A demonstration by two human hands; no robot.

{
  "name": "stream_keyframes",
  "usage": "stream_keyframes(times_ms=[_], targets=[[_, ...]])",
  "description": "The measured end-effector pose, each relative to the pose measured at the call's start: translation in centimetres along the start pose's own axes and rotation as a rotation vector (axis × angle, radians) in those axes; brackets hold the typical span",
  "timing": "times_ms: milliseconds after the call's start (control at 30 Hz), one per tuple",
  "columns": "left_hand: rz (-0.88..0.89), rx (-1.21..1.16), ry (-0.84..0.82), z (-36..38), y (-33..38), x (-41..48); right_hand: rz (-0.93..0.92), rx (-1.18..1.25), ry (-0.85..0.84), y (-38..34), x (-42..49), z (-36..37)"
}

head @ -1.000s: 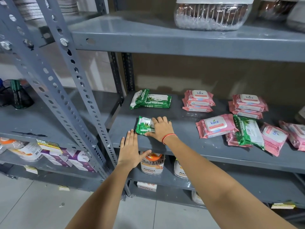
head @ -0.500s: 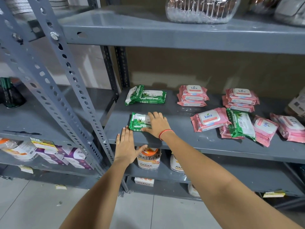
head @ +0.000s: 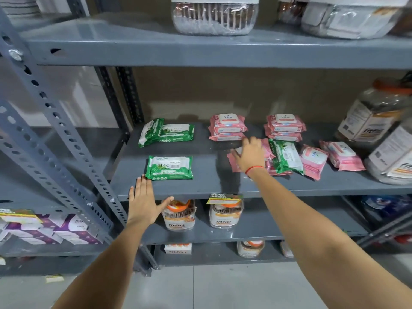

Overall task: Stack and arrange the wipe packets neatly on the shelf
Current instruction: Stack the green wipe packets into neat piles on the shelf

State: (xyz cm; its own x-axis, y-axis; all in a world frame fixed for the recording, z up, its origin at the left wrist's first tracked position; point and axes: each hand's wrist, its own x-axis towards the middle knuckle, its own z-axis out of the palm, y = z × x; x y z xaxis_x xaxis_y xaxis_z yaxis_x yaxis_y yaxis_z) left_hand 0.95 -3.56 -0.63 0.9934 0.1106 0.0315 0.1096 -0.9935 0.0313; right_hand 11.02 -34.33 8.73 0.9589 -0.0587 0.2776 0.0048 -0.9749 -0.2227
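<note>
Right hand, fingers spread and blurred, apparently pressing a pink wipe packet mid-shelf; left hand flat and empty on the grey steel shelf beside a green packet. Jars at right run out of frame.

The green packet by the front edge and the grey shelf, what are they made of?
The green packet looks like thin, soft plastic film: it is printed with leaves, slightly shiny, and crimped at its ends. The grey shelf looks like painted metal: a smooth grey coat with faint reflections, and its uprights have rows of punched holes and bolts. Neither can be confirmed by sight alone.
</note>
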Motion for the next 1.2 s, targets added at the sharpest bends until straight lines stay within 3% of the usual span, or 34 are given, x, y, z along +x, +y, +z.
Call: stream_keyframes(times_ms=[267, 467, 667, 867, 1200], targets=[[-0.003, -0.023, -0.012, -0.3, 0.2, -0.2, 0.439, -0.03, 0.051, 8.5, -0.5, -2.4], [-0.005, -0.025, -0.014, -0.1, 0.1, 0.0, 0.612, 0.23, -0.1, 10.7, -0.8, -2.4], [-0.003, 0.001, -0.012, 0.0, 0.1, 0.0, 0.687, 0.333, 0.014, 10.3, -0.8, -2.6], [0.002, 0.003, -0.008, -0.1, 0.1, 0.0, 0.499, 0.339, 0.169, 6.5, -0.3, -3.1], [-0.012, -0.02, -0.016, 0.0, 0.0, 0.1, 0.038, 0.467, -0.102, -7.1, -0.8, 0.1]])
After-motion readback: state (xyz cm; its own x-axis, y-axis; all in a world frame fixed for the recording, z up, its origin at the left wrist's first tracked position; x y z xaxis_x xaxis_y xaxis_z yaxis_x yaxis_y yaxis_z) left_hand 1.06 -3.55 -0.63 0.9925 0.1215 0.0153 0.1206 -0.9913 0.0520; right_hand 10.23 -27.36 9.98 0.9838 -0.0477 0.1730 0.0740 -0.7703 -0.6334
